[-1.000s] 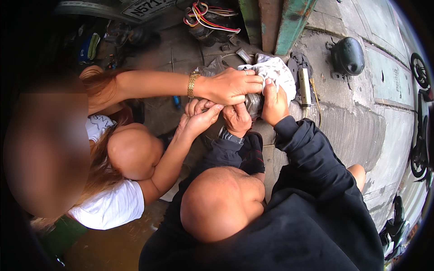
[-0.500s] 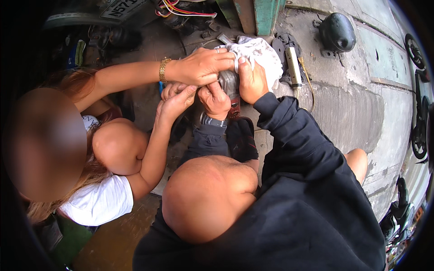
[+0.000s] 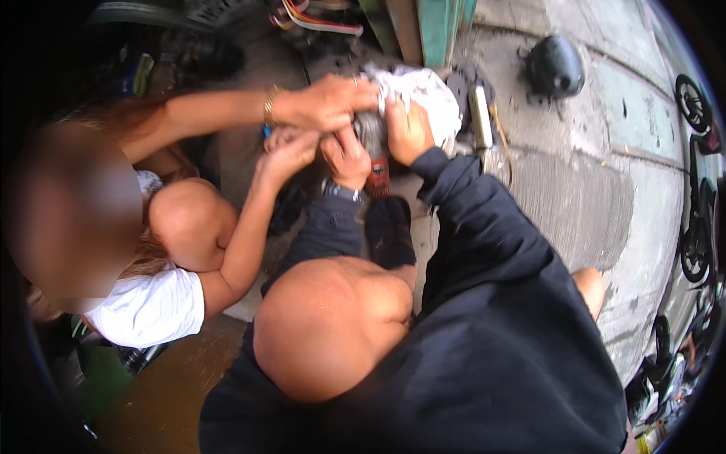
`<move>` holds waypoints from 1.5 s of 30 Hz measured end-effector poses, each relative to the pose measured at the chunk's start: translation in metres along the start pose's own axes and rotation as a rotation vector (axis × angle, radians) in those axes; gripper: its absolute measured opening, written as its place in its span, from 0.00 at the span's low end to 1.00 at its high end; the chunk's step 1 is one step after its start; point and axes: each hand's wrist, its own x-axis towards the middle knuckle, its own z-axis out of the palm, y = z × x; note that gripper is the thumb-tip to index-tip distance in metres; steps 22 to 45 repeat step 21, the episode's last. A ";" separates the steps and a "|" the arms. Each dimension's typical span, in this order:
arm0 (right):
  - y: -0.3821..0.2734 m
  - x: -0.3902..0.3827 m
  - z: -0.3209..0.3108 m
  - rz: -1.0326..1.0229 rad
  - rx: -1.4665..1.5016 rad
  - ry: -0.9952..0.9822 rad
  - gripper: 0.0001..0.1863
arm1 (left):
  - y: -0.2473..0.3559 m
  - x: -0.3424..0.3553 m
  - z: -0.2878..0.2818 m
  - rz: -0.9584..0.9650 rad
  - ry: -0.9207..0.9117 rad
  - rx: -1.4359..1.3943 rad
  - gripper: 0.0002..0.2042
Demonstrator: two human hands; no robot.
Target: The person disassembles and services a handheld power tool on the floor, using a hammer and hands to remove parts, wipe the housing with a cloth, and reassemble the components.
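1. Location of work: dark cylindrical part with a red lower end [image 3: 376,155], upper middle of the frame, half wrapped in a white cloth [image 3: 427,98].
2. Left hand [image 3: 348,155]: curled closed against the left side of the part, watch at the wrist.
3. Right hand [image 3: 408,132]: closed over the cloth and the upper right of the part, fingers bent.
4. Co-worker's braceleted hand [image 3: 325,102]: clamped on the top of the part from the left. Co-worker's lower hand [image 3: 287,151]: pressed just beside the left hand.
5. Surroundings: black dome-shaped object [image 3: 556,66] on the concrete floor [image 3: 575,204], upper right, well apart from the hands.
6. Risk, pinching: four hands crowded on one small part; likely cause, a sudden twist or release trapping fingers between part and neighbouring hand.
7. Risk, slipping: cloth between palm and part; likely cause, fabric sliding under load, grip lost, part dropped onto the concrete.
8. Risk, opposing forces: uncoordinated pulls from two people, part jerked sideways.
9. Change from half a second ago: all four grips unchanged, positions almost identical. Against one second ago: whole group higher in the frame.
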 end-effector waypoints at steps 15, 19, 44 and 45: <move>-0.061 0.104 -0.071 1.481 0.585 -0.738 0.36 | -0.057 0.025 -0.078 0.373 -0.116 0.005 0.08; -0.067 0.102 -0.058 1.571 0.591 -0.799 0.36 | -0.068 0.011 -0.081 0.419 -0.240 0.319 0.07; -0.070 0.090 -0.049 1.589 0.607 -0.761 0.37 | -0.068 -0.004 -0.079 0.400 -0.290 0.381 0.07; -0.070 0.090 -0.049 1.589 0.607 -0.761 0.37 | -0.068 -0.004 -0.079 0.400 -0.290 0.381 0.07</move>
